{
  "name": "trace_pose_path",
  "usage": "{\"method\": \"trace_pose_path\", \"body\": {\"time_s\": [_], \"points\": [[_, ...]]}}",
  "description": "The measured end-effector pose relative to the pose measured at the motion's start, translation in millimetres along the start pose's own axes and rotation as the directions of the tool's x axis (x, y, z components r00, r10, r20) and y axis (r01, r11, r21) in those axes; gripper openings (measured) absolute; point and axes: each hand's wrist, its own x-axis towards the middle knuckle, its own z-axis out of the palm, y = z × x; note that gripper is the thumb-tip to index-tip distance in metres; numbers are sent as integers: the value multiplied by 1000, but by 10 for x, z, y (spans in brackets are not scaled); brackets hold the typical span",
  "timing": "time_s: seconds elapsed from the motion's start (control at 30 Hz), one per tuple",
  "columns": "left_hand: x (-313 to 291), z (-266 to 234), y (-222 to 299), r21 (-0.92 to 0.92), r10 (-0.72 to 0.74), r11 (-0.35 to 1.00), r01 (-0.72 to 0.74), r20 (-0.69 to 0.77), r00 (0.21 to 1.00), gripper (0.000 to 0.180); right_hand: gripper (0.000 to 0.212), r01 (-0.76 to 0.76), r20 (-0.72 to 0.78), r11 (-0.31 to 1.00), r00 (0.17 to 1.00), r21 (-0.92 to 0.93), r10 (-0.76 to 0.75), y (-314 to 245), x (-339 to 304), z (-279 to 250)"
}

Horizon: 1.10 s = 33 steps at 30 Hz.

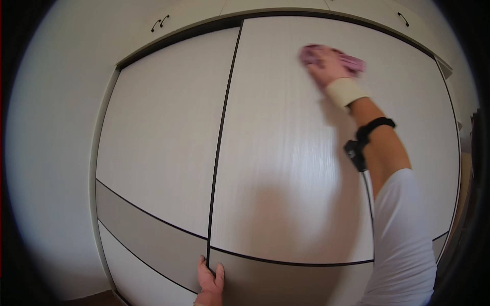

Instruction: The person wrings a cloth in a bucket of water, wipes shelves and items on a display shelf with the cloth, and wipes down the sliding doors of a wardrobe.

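White wardrobe doors (286,153) filled nearly the whole view, two tall sliding panels meeting at a thin dark seam (220,143) that ran down the middle, with a grey band (153,234) crossing both panels low down and small upper cabinets with dark handles (160,23) above. The right hand (326,66) was stretched up high on the right-hand panel, its palm pressed flat over a pink cloth (352,62) that lay against the door face near the top edge; the fingers were spread over the cloth rather than bunched, so the grip was a flat press on the cloth and not a closed fist. A pale wristband (346,92) sat at the wrist, and a black strap with a small device (365,137) circled the forearm further down, ahead of a white sleeve (403,234). The left hand (210,279) rested low at the seam, fingers laid open against the door edge where the grey band began, clamped on nothing that could be seen, seemingly steadying the panel. Judging from where the cloth stood, the wiping was at work on the upper part of the right panel. No streaks, damp patches or dust lines showed on either door, so how much of the surface had already been covered could not be told; the left panel and the lower grey band looked no different from the area under the cloth.
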Motion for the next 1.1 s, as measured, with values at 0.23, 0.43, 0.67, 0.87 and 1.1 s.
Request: {"method": "trace_pose_path", "body": {"time_s": [0.23,0.43,0.67,0.87,1.1], "points": [[16,-148,176,79,-45,996,42,40,998,66,45,552,101,637,708,538,-699,-2466,-1463,54],[17,-233,225,138,-85,988,64,156,984,74,36,137,327,488,584,862,-743,-2630,-1858,-416],[77,-327,499,96,-126,990,105,251,960,82,44,275,45,931,955,242,-294,-1917,-1138,-147],[45,-443,414,130,-181,980,153,247,952,81,45,375,338,674,650,636,-680,-3128,-2715,-758],[19,-287,597,162,-211,972,168,308,928,81,54,78,402,975,902,206,-157,-1316,-3138,-1654]]}}
